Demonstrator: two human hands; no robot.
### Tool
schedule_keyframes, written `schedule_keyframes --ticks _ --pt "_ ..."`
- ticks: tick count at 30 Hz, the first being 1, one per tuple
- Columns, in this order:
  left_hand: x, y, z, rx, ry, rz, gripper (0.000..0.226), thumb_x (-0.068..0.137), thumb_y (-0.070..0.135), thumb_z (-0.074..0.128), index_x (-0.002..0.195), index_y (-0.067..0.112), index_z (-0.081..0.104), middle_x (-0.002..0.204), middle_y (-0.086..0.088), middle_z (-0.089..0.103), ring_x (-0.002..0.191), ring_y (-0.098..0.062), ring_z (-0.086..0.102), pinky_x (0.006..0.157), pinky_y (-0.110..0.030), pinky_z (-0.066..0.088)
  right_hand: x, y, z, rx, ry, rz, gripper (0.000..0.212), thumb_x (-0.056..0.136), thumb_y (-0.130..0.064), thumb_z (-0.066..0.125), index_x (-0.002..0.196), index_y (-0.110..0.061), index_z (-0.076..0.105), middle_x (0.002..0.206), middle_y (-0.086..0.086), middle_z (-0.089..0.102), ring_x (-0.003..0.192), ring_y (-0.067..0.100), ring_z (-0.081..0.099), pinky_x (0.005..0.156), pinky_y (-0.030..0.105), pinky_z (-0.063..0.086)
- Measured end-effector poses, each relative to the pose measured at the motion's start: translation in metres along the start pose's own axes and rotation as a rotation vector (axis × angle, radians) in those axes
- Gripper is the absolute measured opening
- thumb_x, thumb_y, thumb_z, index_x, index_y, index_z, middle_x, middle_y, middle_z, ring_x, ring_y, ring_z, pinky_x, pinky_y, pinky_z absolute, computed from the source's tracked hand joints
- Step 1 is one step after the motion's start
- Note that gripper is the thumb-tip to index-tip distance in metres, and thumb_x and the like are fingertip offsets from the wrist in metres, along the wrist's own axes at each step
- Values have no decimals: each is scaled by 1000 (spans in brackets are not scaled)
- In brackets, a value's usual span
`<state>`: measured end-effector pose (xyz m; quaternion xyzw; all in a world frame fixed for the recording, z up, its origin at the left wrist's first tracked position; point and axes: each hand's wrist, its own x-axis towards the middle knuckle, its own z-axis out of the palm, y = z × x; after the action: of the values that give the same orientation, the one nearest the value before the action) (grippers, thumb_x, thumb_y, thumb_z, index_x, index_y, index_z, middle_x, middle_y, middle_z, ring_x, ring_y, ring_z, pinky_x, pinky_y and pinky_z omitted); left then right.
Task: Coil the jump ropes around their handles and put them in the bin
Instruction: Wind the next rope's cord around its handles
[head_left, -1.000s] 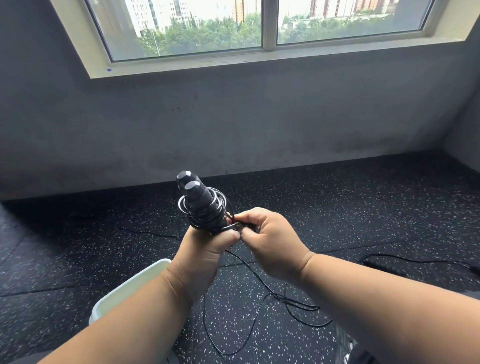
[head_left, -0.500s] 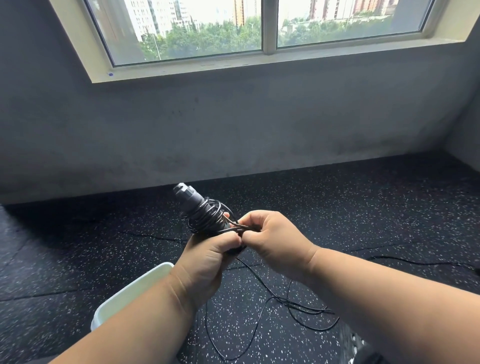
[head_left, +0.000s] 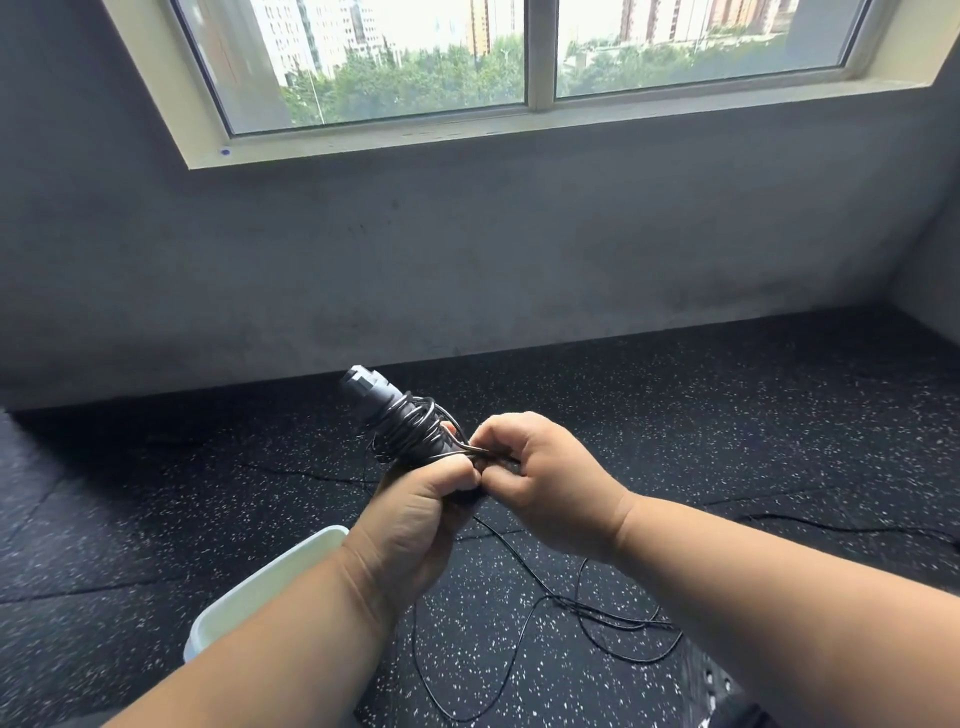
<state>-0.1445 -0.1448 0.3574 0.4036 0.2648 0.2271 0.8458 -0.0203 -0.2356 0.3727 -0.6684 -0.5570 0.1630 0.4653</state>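
Observation:
My left hand (head_left: 413, 525) grips the lower part of the black jump rope handles (head_left: 375, 397), which point up and to the left. Several turns of thin black cord (head_left: 410, 434) are wound around them. My right hand (head_left: 550, 486) pinches the cord right beside the coil, fingertips touching my left thumb. The loose cord (head_left: 597, 608) hangs down and lies in loops on the floor. A pale bin (head_left: 270, 582) sits low at the left, partly hidden behind my left forearm.
The floor (head_left: 727, 415) is black speckled rubber matting. A second black cord (head_left: 841, 530) lies on it at the right. A grey wall (head_left: 467, 249) with a window (head_left: 519, 52) stands close ahead.
The handles have tilted further to the left and sunk lower in view. My right hand stays pinching the cord at the coil. The loose loops on the floor have shifted a little.

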Motion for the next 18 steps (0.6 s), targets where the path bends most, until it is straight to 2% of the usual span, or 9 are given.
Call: schedule_keyframes --ticks 3,6,9,11,14,16,18 --pt "1 4 -2 36 -10 24 52 65 -8 64 117 -7 64 107 -21 62 81 -14 68 67 -21 57 2 0 -2 -82 26 -79 17 79 -2 69 84 -18 69 83 -2 64 80 11 58 76 32 49" --pt "1 4 -2 64 -24 47 49 65 -7 64 114 -5 63 106 -19 56 84 -14 61 68 -20 53 3 6 -3 -139 27 -52 15 83 -14 71 89 -28 69 90 -7 60 88 15 59 82 38 52" --pt "0 4 1 80 -51 75 47 63 -8 65 110 -5 64 105 -18 54 87 -17 58 72 -23 51 3 9 -1 -232 49 -56 15 81 -26 68 92 -35 64 87 -14 59 87 15 58 82 44 51" --pt "-1 5 3 92 -62 68 47 59 -5 70 106 -4 66 105 -17 55 89 -18 57 78 -27 48 2 10 0 -202 106 -57 14 78 -26 69 89 -34 65 85 -14 60 86 14 60 80 43 52" --pt "-1 5 5 75 -51 23 54 58 -4 71 111 -12 66 107 -19 61 93 -17 62 81 -26 50 2 12 0 -156 167 -36 8 80 -30 74 86 -32 69 75 -12 65 75 9 62 74 40 53" --pt "-3 4 8 55 -54 -12 37 62 -6 64 97 -6 74 100 -15 69 83 -12 67 78 -22 53 3 11 -3 -124 190 7 14 80 -33 80 87 -31 67 70 -11 67 68 9 62 72 35 52" --pt "-5 5 9 13 -71 -46 29 65 -4 59 85 2 78 95 -11 71 82 -13 66 84 -26 52 3 9 -8 -88 178 55 22 79 -32 84 88 -30 64 70 -8 68 65 10 62 67 31 51"
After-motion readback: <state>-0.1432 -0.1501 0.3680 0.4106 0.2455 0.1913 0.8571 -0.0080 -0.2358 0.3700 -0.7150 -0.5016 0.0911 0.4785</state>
